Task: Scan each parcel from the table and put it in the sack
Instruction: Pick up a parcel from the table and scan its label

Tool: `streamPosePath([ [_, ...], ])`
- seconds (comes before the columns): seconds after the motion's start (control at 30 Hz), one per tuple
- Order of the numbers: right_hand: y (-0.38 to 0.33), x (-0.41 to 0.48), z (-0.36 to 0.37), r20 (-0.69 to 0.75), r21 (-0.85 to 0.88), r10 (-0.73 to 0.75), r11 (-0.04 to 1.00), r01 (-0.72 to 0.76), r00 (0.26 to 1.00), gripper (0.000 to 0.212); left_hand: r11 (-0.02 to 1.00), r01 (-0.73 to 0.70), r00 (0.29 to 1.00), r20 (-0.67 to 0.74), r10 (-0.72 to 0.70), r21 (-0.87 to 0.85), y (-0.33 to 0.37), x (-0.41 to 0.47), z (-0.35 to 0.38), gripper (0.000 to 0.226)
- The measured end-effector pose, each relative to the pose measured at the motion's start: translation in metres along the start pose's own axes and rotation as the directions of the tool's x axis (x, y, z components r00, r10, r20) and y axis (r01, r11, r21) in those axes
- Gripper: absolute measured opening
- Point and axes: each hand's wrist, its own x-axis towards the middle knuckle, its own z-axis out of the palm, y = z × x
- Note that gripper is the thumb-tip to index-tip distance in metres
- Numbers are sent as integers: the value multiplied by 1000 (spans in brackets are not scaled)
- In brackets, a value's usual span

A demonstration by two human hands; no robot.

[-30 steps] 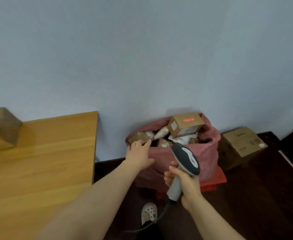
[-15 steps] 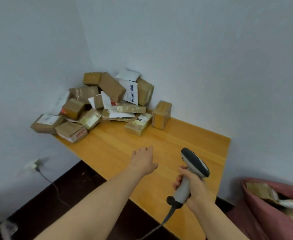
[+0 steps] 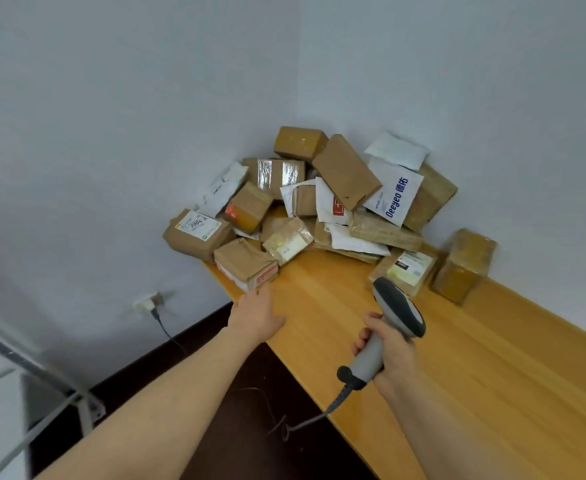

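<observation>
A heap of brown boxes and white mailer bags [image 3: 322,199] fills the far corner of the wooden table [image 3: 475,375]. My left hand [image 3: 255,315] stretches out empty over the table's left edge, fingertips just short of a small brown parcel with a red-printed label [image 3: 246,263]. My right hand [image 3: 390,348] grips the grey handle of a corded barcode scanner [image 3: 393,315], whose dark head points toward the heap. Just beyond the scanner lies a flat parcel with a pale label [image 3: 405,270]. The sack is out of view.
A taped brown box [image 3: 464,265] stands alone to the right of the heap against the wall. A wall socket with a plugged cable [image 3: 149,301] sits low on the left wall. The scanner cord [image 3: 312,419] hangs over the dark floor. A white frame [image 3: 42,393] is at lower left.
The view has swung from the red sack to the table corner. My left hand has left the sack and reached forward close to the nearest parcel. The scanner stays in my right hand.
</observation>
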Motion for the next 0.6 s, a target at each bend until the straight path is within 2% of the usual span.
streamPosePath([
  [0.13,1,48,35,6,-41,35,999,-34,999,11,999,49,999,10,-49,-13,-20,48,-2,66],
  [0.33,1,119,81,49,-52,100,994,-98,994,14,983,175,984,29,-174,-49,-48,123,-13,44],
  [0.47,12,152,106,70,-96,161,983,-154,984,15,976,218,976,-24,-218,-16,-77,167,-14,37],
  [0.53,21,160,116,78,-130,189,975,-178,979,12,980,201,979,-40,-201,-1,-90,181,-12,46],
  [0.6,31,164,126,68,-171,206,966,-192,976,6,983,184,983,-4,-184,-10,-98,192,-10,68],
])
